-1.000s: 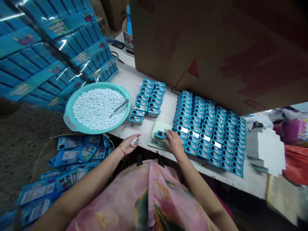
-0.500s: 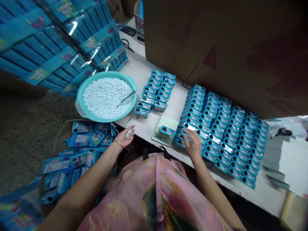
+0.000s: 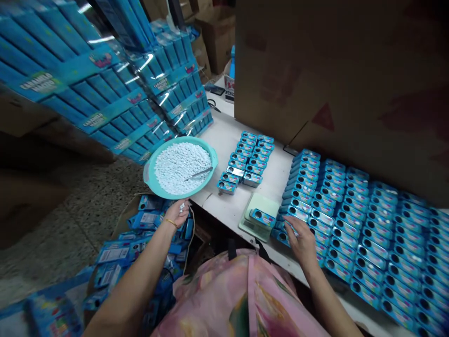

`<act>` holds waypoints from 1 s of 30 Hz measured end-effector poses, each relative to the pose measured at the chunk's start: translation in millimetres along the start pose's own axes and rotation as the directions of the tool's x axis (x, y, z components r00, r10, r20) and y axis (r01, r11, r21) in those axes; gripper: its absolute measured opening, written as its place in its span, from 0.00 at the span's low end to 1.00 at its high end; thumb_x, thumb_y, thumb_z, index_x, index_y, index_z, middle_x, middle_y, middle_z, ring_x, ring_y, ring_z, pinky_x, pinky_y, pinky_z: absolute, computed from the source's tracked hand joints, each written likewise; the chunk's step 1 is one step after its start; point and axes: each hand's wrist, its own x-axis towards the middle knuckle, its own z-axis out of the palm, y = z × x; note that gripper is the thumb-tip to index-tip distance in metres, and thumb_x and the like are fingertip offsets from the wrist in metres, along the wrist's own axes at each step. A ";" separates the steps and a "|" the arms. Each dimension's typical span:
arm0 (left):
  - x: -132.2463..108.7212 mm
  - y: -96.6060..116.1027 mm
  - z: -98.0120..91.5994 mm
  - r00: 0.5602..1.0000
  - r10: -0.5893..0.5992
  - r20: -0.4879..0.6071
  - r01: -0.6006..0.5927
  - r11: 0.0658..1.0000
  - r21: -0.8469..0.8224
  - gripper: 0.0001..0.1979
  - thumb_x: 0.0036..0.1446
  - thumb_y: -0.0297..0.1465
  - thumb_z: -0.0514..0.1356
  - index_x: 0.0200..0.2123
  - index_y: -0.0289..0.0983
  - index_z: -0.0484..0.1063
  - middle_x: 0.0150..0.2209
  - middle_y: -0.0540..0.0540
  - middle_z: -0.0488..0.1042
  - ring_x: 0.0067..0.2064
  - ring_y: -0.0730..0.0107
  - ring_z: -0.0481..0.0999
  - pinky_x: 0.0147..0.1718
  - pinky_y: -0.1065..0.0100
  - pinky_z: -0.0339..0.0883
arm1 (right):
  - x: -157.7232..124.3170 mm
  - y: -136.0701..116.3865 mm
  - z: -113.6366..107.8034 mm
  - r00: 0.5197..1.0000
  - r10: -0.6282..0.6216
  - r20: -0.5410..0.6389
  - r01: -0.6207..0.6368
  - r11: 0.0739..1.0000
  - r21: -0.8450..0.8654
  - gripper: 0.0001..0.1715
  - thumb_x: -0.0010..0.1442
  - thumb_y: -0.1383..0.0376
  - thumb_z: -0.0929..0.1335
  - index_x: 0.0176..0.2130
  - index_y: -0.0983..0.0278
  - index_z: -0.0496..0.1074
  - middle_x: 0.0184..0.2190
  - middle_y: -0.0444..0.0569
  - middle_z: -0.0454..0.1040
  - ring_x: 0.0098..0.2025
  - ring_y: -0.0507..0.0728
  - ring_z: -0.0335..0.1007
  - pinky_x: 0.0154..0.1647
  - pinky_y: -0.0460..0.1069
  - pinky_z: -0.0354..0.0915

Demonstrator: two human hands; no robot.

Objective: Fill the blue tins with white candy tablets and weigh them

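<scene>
1. Rows of blue tins (image 3: 368, 248) cover the table (image 3: 266, 154) beside a cardboard box (image 3: 333, 79).
2. A teal bowl (image 3: 213, 161) of white mints (image 3: 178, 168) sits near the table's edge.
3. A single tin (image 3: 262, 218) lies on a scale (image 3: 249, 224).
4. The right hand (image 3: 301, 243) lies spread across the nearest tins; whether it grips one, I cannot tell.
5. The left hand (image 3: 177, 213), just beside the bowl, cups a few mints in a narrow grip.

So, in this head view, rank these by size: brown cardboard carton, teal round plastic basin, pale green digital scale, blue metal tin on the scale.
Brown cardboard carton, largest by far.
Teal round plastic basin next.
Pale green digital scale, smaller though nearer the camera.
Blue metal tin, smallest.
</scene>
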 end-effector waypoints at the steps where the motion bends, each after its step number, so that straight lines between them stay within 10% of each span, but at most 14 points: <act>1: -1.7 1.7 -4.8 1.000 0.006 0.015 -0.006 1.000 0.017 0.05 0.50 0.20 0.53 0.31 0.33 0.64 0.19 0.55 0.59 0.13 0.87 0.54 0.06 0.84 0.41 | 1.8 -2.3 0.7 1.000 0.002 0.003 -0.002 1.000 0.004 0.13 0.58 0.63 0.62 0.43 0.61 0.70 0.40 0.51 0.73 0.44 0.58 0.67 0.46 0.57 0.63; 13: -6.6 -73.8 6.2 0.910 -0.255 0.326 0.237 0.967 0.094 0.06 0.55 0.27 0.52 0.30 0.31 0.67 0.22 0.50 0.63 0.17 0.84 0.61 0.08 0.83 0.49 | 2.2 -11.6 2.5 0.999 0.021 0.045 -0.018 0.997 -0.070 0.24 0.56 0.59 0.64 0.51 0.62 0.62 0.48 0.54 0.66 0.51 0.59 0.59 0.51 0.58 0.57; 22: -12.2 -93.0 15.7 0.939 -0.291 0.182 0.285 0.957 0.060 0.09 0.54 0.23 0.51 0.34 0.29 0.70 0.31 0.37 0.74 0.30 0.69 0.74 0.24 0.72 0.71 | -5.9 -3.8 9.7 0.988 0.042 0.149 -0.025 0.994 -0.110 0.28 0.54 0.60 0.65 0.54 0.63 0.58 0.52 0.56 0.60 0.53 0.61 0.56 0.52 0.60 0.54; 30: -39.1 -116.4 38.5 0.900 -0.351 0.260 0.325 0.936 0.139 0.10 0.52 0.20 0.52 0.37 0.26 0.71 0.36 0.33 0.74 0.40 0.61 0.75 0.38 0.64 0.71 | -11.1 -34.3 6.2 0.979 0.017 0.201 -0.019 1.000 0.009 0.18 0.58 0.61 0.62 0.48 0.62 0.66 0.43 0.53 0.68 0.46 0.59 0.63 0.47 0.55 0.60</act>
